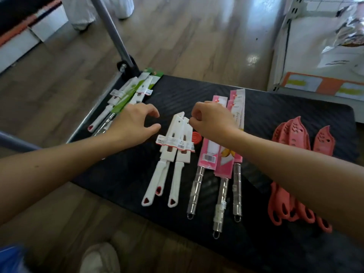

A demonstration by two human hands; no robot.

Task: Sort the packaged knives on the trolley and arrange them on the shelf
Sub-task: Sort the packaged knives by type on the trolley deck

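On the black trolley deck (275,107) lie groups of packaged knives. White-sheathed knives (173,154) with white handles rest in the middle. Pink-packaged steel-handled knives (216,158) lie to their right. Coral-red sheathed knives (295,134) sit at the far right. Green-packaged knives (128,95) lie at the left edge. My left hand (134,123) hovers open just left of the white knives' tips, fingers curved, holding nothing. My right hand (212,121) has its fingers curled at the tip of the white sheaths, over the pink packs; whether it pinches a sheath is unclear.
The trolley's grey handle bar (112,30) and a wheel (126,67) stand at the back left. A white shelf unit (285,56) with orange labels and bagged goods is at the right. A small red round piece (197,137) lies between the white and pink knives. Wood floor surrounds.
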